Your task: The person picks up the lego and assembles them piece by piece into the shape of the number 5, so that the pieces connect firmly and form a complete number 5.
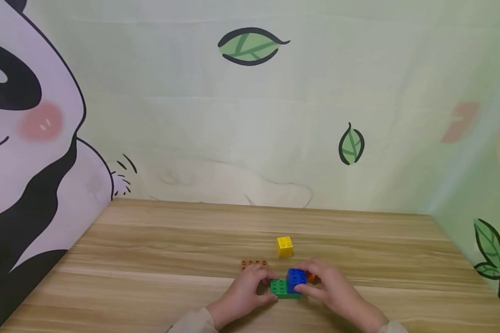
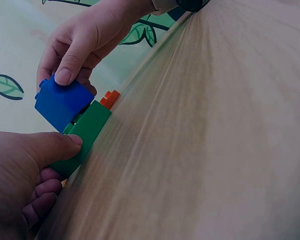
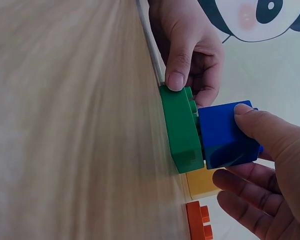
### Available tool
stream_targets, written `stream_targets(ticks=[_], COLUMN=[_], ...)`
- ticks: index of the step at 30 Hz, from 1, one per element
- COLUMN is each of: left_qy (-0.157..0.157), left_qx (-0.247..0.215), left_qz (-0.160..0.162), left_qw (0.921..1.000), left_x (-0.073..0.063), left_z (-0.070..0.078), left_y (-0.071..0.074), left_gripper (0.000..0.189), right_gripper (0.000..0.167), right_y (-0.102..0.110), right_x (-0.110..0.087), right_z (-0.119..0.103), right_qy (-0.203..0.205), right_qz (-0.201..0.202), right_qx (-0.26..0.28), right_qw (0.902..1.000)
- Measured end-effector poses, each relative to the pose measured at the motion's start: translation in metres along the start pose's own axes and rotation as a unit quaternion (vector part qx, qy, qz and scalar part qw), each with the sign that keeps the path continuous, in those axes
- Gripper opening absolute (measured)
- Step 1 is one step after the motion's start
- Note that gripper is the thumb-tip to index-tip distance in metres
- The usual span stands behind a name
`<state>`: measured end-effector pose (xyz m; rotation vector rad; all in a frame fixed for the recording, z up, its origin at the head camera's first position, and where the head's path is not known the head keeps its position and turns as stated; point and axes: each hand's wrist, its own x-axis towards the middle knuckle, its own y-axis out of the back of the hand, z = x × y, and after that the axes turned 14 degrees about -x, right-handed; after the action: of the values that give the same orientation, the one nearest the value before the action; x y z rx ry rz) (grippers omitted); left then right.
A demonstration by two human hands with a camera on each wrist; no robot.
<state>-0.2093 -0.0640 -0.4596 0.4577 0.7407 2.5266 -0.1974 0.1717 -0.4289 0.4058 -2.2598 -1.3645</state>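
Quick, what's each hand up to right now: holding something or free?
Left hand: holding the green brick between thumb and fingers.
Right hand: holding the blue brick, thumb against its side.

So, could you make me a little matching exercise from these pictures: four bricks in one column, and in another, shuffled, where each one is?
Bricks
1. blue brick
2. yellow brick
3. green brick
4. brown brick

Places
A. gripped by the left hand
B. on the table just past the left hand, which partly hides it in the head view
C. pinched by the right hand, at the green brick's studs
D. apart from both hands, farther off than the other bricks

Right pairs: 1-C, 2-D, 3-A, 4-B
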Motion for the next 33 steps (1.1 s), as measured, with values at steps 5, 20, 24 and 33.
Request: stream_targets(ticks=[5,20,24,33], left_qy=[0.002,-0.006,-0.003,-0.012], left_qx=[0.004,0.008,0.007,0.019], left_qz=[-0.002,0.000,0.000,0.008], left_qw=[1.0000,0.9999,1.0000,0.9997], left_x=[0.000,0.001,0.001,0.001], left_z=[0.000,-0.001,-0.002,-0.001], left_y=[-0.001,-0.001,-0.001,-0.001], left_gripper=[0.034,0.033,0.033,0.032], right_gripper=[0.040,0.040,0.039,0.039], right_y=[0.002,0.002,0.001,0.003], right_x=[-0.001,-0.002,-0.002,0.000], right_z=[-0.001,-0.009,-0.009,-0.011], right_qy=[-0.002,-0.006,0.006,0.036], right_qz=[-0.012,0.001,0.003,0.022], right_qx=[-0.013,-0.082,-0.096,-0.117], right_qw=[0.9998,0.9966,0.9954,0.9922])
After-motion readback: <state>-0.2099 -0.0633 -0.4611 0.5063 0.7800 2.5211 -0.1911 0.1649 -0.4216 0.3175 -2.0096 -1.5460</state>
